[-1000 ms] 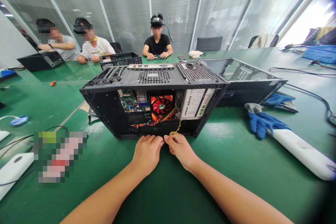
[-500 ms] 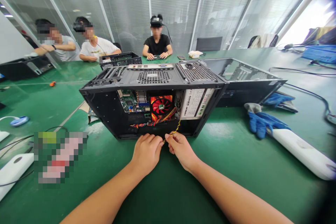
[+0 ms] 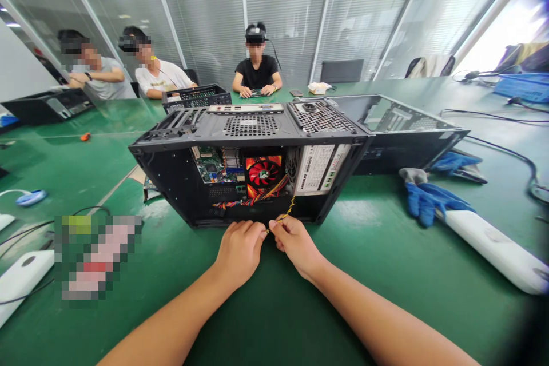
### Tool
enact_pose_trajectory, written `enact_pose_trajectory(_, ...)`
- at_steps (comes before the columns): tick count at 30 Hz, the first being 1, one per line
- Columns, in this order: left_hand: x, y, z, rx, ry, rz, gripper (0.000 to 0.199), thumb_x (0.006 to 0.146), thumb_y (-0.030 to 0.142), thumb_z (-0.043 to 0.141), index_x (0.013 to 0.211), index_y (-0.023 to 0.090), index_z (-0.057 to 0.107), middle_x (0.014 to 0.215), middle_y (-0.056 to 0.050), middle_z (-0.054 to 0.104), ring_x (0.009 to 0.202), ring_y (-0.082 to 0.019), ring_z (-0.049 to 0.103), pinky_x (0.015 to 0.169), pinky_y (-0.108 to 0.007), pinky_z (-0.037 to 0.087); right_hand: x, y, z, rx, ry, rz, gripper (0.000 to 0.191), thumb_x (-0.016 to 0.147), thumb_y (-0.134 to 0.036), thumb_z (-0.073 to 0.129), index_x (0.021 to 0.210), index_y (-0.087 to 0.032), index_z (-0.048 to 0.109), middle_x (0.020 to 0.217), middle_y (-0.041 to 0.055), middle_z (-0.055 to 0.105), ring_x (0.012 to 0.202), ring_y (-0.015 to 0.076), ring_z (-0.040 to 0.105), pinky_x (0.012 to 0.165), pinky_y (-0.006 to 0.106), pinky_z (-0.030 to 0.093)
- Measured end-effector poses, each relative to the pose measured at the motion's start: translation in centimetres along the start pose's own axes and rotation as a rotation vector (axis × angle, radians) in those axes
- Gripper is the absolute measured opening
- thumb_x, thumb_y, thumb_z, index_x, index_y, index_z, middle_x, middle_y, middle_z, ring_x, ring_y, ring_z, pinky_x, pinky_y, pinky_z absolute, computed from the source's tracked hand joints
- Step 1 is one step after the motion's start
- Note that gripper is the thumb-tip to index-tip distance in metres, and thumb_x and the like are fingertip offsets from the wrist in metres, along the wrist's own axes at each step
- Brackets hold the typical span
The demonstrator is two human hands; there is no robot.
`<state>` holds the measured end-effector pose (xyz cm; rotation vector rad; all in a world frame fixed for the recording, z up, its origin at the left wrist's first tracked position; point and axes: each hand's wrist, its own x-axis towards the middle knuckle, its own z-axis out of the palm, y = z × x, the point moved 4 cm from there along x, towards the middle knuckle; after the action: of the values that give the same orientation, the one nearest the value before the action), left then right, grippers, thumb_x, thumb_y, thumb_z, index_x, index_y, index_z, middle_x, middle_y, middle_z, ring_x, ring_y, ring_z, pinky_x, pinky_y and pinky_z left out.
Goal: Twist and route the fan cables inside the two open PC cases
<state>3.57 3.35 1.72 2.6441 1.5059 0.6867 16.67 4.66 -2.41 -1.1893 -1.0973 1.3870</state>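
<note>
Pinching the twisted yellow-and-black cable [image 3: 292, 206] at the lower edge of the open computer case [image 3: 240, 142], just below the power supply [image 3: 322, 168]: clamping the right hand [image 3: 298, 246] on it, closing the left hand [image 3: 239, 249] on it just beside. Having green tabletop [image 3: 274, 309] as room between the forearms and rightward to the blue-and-grey glove [image 3: 433, 197].

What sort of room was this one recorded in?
Most likely an office meeting room serving as a computer workshop: a computer case stands open on a long green table, and a glass partition with blinds runs behind.
</note>
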Motion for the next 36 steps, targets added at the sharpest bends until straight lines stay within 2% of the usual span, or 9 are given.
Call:
enact_pose_trajectory(6,-0.05,0.11,-0.35,-0.051,0.064,0.042,0.020,0.094,0.022,0.045,0.081,0.019,0.059,0.074,-0.003,0.063,0.070,-0.018,0.056,0.069,-0.032,0.040,-0.07,-0.09,0.09,0.080,-0.003,0.045,0.045,0.072,-0.058,0.067,0.065,-0.020,0.044,0.050,-0.0075,0.040,0.044,0.0073,0.033,0.045,0.024,0.024)
enact_pose_trajectory(18,0.06,0.00,-0.04,-0.009,0.015,0.030,0.023,0.096,0.019,0.039,0.084,0.018,0.059,0.074,-0.003,0.060,0.069,-0.018,0.054,0.067,-0.031,0.041,-0.01,-0.04,0.03,0.038,-0.018,0.016,0.044,0.076,-0.058,0.064,0.064,-0.020,0.044,0.050,-0.0073,0.040,0.044,0.0076,0.034,0.045,0.025,0.026)
enact_pose_trajectory(29,-0.14,0.17,-0.22,-0.017,0.044,0.126,0.018,0.095,0.029,0.050,0.084,0.018,0.059,0.072,-0.003,0.062,0.070,-0.018,0.057,0.069,-0.032,0.045,0.06,0.10,-0.11,0.017,0.017,0.005,0.046,0.074,-0.061,0.064,0.064,-0.022,0.042,0.049,-0.0076,0.036,0.042,0.0081,0.031,0.043,0.025,0.023)
enact_pose_trajectory(36,-0.05,0.25,-0.14,0.087,0.036,0.122,0.022,0.096,0.023,0.045,0.078,0.018,0.058,0.071,-0.004,0.061,0.070,-0.019,0.055,0.068,-0.033,0.042,0.04,0.15,0.00,0.008,0.009,0.014,0.048,0.073,-0.062,0.064,0.063,-0.021,0.042,0.049,-0.0075,0.037,0.042,0.0076,0.030,0.042,0.025,0.022)
